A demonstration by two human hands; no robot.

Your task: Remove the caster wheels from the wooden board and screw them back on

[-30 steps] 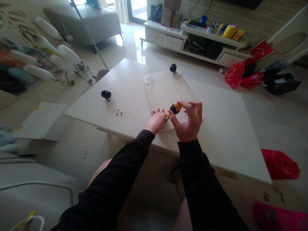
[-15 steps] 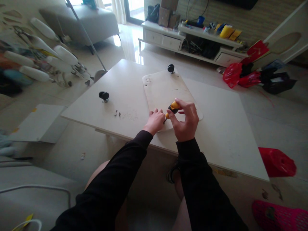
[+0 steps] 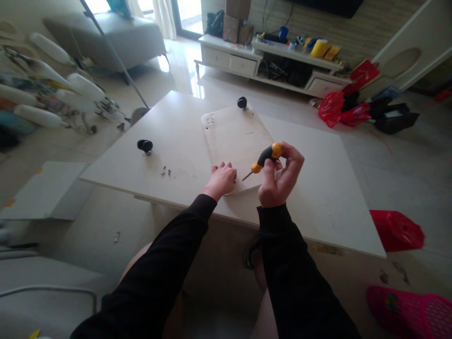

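Note:
A yellow-and-black screwdriver (image 3: 265,157) is gripped by its handle in my right hand (image 3: 280,181), its shaft tilted down to the left. The screwdriver's tip hangs just right of my left hand (image 3: 223,180). That hand rests at the near-left corner of a pale wooden board (image 3: 233,136), fingers curled over something largely hidden beneath them. At the board's far corner stands a black caster wheel (image 3: 242,102), and small holes show at its far-left corner. Another caster wheel (image 3: 145,146) lies on the white table (image 3: 169,122), with several small dark screws (image 3: 166,171) near it.
Beyond the table is a low white cabinet (image 3: 226,60) with boxes and clutter on it. Red and black bags (image 3: 332,107) lie on the floor at right. A red stool (image 3: 397,230) and a pink basket (image 3: 406,313) are by the table's right end.
My right hand has drawn the screwdriver up and right, away from my left hand, so its shaft now shows. My left hand stays at the board's corner. The view has shifted slightly.

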